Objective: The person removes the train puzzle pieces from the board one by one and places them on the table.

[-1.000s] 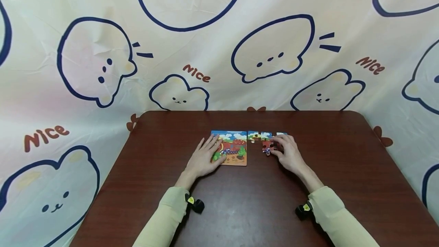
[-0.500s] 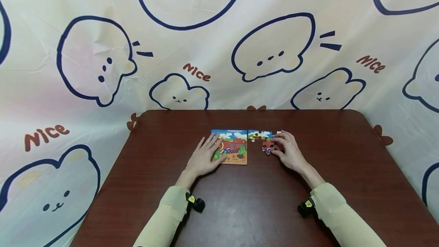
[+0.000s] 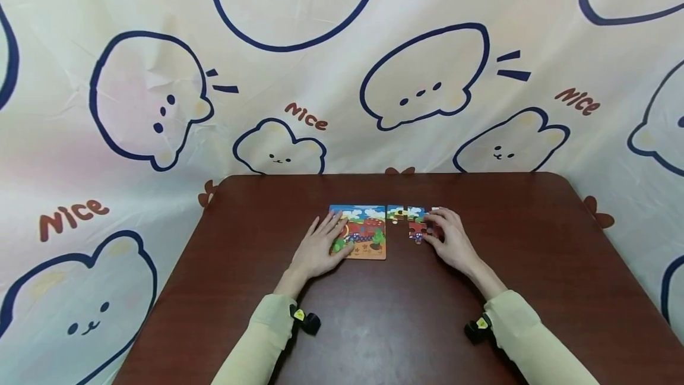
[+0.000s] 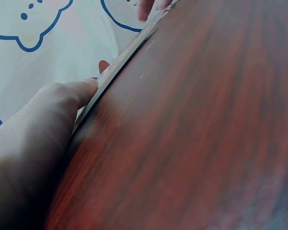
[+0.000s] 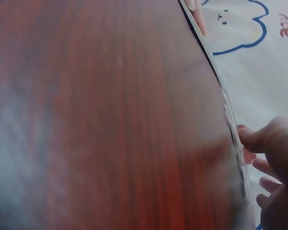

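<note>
Flat on a square picture board [image 3: 369,233], printed with clouds, a red train and a green tree, my left hand [image 3: 317,245] rests with fingers spread. Its thumb lies along the near edge; in the left wrist view the thumb [image 4: 81,91] presses on the board's rim. To the right, my right hand [image 3: 451,239] pinches a red jigsaw piece [image 3: 435,230] between thumb and curled fingers, mostly covered by them. A red and blue jigsaw piece [image 3: 416,231] lies against its fingertips, below a sky piece [image 3: 415,213]. Another sky piece [image 3: 395,212] is beside the board.
Part of a further jigsaw piece [image 3: 436,209] shows behind the right fingers. The brown wooden table [image 3: 363,325] ends at its far edge in front of a patterned cloth [image 3: 342,76].
The right hand has shifted slightly at the pieces, its fingers moving a little right of the red and blue one. The left hand stays on the board.
</note>
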Demonstrator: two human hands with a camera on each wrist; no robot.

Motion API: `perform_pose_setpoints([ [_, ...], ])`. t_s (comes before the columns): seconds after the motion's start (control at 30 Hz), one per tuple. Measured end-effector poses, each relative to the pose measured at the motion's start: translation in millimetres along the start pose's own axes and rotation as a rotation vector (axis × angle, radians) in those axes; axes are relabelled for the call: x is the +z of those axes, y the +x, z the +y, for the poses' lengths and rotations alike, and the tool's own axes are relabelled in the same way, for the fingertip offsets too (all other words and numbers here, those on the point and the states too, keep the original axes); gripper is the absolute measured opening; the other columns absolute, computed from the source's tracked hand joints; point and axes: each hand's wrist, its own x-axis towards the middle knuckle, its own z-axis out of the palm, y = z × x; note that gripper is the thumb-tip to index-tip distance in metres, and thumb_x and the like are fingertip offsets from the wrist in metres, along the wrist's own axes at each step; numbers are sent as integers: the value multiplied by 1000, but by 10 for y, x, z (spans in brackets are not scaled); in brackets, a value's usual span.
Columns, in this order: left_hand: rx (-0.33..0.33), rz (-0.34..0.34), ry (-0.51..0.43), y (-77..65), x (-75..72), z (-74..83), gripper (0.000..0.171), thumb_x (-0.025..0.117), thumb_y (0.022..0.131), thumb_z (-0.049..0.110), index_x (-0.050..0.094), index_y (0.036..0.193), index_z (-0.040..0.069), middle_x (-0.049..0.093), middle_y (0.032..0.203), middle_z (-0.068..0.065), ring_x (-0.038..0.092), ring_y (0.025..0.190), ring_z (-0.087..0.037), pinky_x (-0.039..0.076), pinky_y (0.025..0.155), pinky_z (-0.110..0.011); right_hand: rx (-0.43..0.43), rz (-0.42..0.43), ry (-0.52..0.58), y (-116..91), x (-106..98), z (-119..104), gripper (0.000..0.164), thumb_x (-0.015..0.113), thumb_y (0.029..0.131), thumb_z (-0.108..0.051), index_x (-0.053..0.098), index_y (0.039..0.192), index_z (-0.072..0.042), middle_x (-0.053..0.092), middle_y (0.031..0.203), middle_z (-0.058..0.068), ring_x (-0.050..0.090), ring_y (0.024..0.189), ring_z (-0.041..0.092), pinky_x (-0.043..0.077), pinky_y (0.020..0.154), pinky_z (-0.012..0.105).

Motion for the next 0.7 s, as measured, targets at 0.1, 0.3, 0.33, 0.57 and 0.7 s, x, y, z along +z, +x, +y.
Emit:
perform_pose_setpoints([
  [0.1, -9, 2, -7, -25, -5, 3, 84, 53, 107, 65, 32, 175, 20, 23, 185, -1, 17, 174, -24, 9, 143, -55, -12, 35, 20, 20, 43, -102, 44, 80, 99, -3, 68, 141, 5, 62, 144, 27, 55, 137, 47, 52, 112, 67],
  [0.3, -11, 17, -13, -32, -15, 10, 86, 55, 107, 64, 32, 175, 17, 25, 185, -3, 20, 174, -24, 11, 143, -55, -62, 15, 86, 85, 182, -366, 44, 79, 101, -6, 67, 142, 2, 73, 130, 20, 73, 112, 35, 64, 92, 53],
  [0.33, -9, 22, -17, -30, -15, 12, 86, 55, 107, 63, 32, 175, 16, 25, 185, -3, 20, 174, -25, 12, 143, -55, -64, 4, 101, 97, 213, -413, 43, 79, 101, -6, 68, 142, 1, 75, 127, 18, 74, 110, 33, 64, 91, 50],
  [0.57, -19, 67, -71, -9, -9, 15, 84, 58, 108, 59, 35, 173, 10, 27, 184, -8, 21, 174, -27, 16, 143, -54, -57, -90, 190, 255, 444, -729, 42, 77, 103, -8, 68, 142, 1, 79, 109, 10, 74, 93, 18, 62, 81, 31],
  [0.7, -45, 129, -131, 3, 5, -5, 73, 61, 111, 46, 43, 169, 6, 35, 180, -12, 24, 172, -30, 20, 142, -55, -52, -139, 222, 384, 556, -846, 42, 76, 104, -9, 67, 144, 3, 79, 109, 11, 73, 90, 17, 62, 78, 29],
])
